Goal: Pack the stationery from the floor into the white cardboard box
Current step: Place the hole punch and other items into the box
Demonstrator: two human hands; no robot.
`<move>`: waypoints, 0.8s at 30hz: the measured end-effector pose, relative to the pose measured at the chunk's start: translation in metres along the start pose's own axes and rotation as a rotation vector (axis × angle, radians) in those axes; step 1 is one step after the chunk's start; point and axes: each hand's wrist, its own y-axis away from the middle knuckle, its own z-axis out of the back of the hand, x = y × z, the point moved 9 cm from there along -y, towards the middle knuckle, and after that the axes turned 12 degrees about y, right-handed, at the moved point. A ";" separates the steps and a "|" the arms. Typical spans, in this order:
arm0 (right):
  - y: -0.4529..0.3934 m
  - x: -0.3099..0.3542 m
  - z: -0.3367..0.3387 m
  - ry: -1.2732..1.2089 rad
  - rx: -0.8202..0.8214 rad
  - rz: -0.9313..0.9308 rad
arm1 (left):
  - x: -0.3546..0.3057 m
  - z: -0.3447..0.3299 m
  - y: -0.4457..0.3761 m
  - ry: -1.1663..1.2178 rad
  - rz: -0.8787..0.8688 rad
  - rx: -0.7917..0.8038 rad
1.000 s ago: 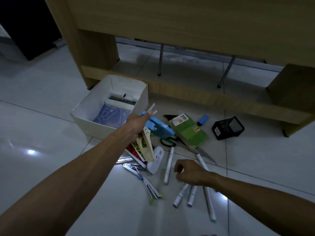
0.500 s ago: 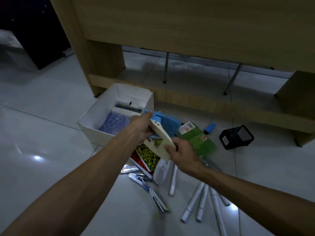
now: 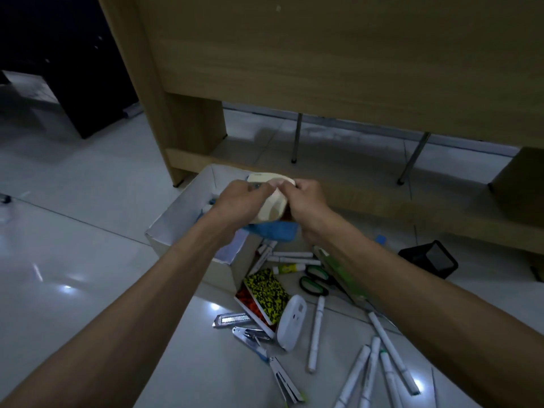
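Since half a second ago, you have lifted the cream plastic tool [image 3: 272, 198] up and away from the floor pile, so it now sits above the white cardboard box [image 3: 176, 219], at its right side. It is smooth and matte with a rounded, humped top; what sort of tool it is you cannot tell in this dim light.

Your left hand [image 3: 238, 198] grips its left side with curled fingers, and your right hand [image 3: 306, 201] pinches its top right edge, the fingertips of both hands almost meeting on the hump. Both forearms reach forward and converge over the box.

Under the hands lies a blue item [image 3: 273, 231], partly hidden, against the box's right wall. The box is plain, open-topped, with thin folded walls.

On the glossy pale tiled floor [image 3: 88, 260] beside the box lie a yellow-and-black speckled notebook [image 3: 266, 293], stacked on a red-patterned one, a white oval case [image 3: 291, 322], a metal utility knife [image 3: 232, 319], green-handled scissors [image 3: 315, 279] and scattered white markers [image 3: 315, 334]. A black mesh pen holder [image 3: 429, 259] lies tipped on its side further right, well apart from the pile. Behind everything stands a wood-grain desk [image 3: 323, 69].
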 end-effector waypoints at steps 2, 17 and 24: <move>-0.004 -0.002 -0.021 -0.167 0.081 -0.091 | -0.005 0.006 0.002 -0.149 -0.095 0.055; -0.041 -0.059 -0.075 0.485 0.110 -0.136 | 0.041 0.093 -0.045 -0.107 -0.028 -0.069; -0.020 -0.136 -0.112 0.083 0.287 -0.391 | 0.090 0.086 -0.072 -0.019 -0.007 -0.127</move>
